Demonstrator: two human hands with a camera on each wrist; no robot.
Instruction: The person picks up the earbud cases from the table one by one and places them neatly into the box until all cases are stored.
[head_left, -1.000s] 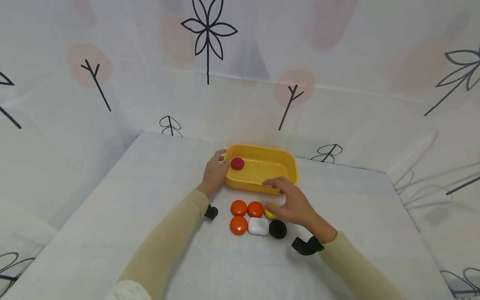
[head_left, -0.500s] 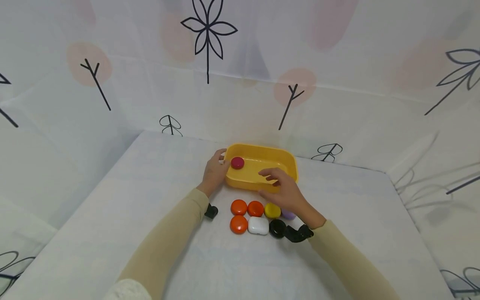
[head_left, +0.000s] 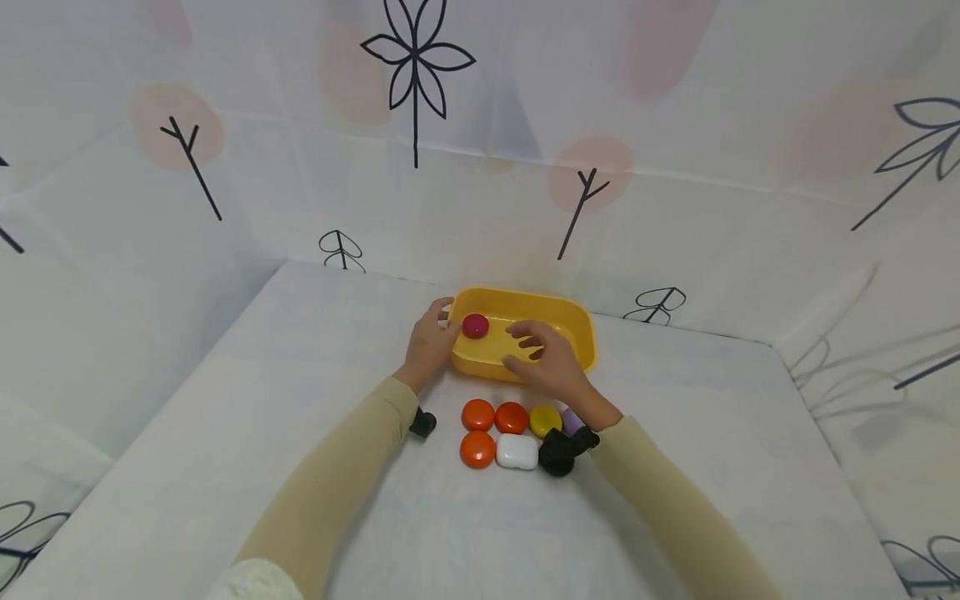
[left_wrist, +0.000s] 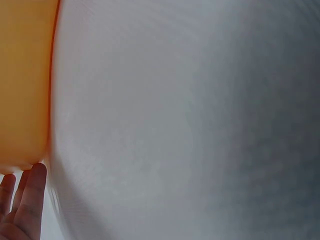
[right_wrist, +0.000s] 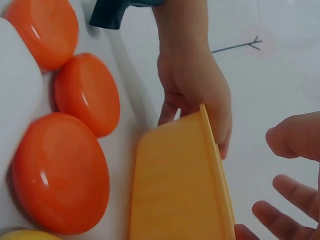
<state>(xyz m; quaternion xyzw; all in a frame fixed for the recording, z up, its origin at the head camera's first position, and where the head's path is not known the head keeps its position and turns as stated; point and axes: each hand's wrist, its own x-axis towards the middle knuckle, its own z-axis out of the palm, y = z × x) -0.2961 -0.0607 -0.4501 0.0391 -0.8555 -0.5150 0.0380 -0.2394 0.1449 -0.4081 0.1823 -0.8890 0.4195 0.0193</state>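
My left hand (head_left: pixel 431 341) holds the left end of a yellow plastic tray (head_left: pixel 464 367), thumb at the rim and fingertips against the outside. A glossy dark red disc (head_left: pixel 476 326) lies inside, near that end. Over the tray's near right part hovers my right hand (head_left: pixel 551 363), fingers spread and slightly bent, with nothing in it. In the right wrist view, the fingers (right_wrist: pixel 292 195) of this hand show beside the tray's rim. Smooth pebble-like pieces sit in front of the tray: an orange one (head_left: pixel 477 414), others orange, a yellow one (head_left: pixel 545 421) and a white one (head_left: pixel 517 452).
A purple piece (head_left: pixel 572 422) lies partly behind the right wrist. A black piece (head_left: pixel 556 457) is partly covered by the dark wrist-camera mount. White cloth covers the table (head_left: pixel 300 375), and a patterned cloth wall (head_left: pixel 510 225) rises close behind the tray.
My right hand has moved left and away from me, from above the yellow piece to over the tray, bringing the purple piece into view. The left hand stays at the tray's end.
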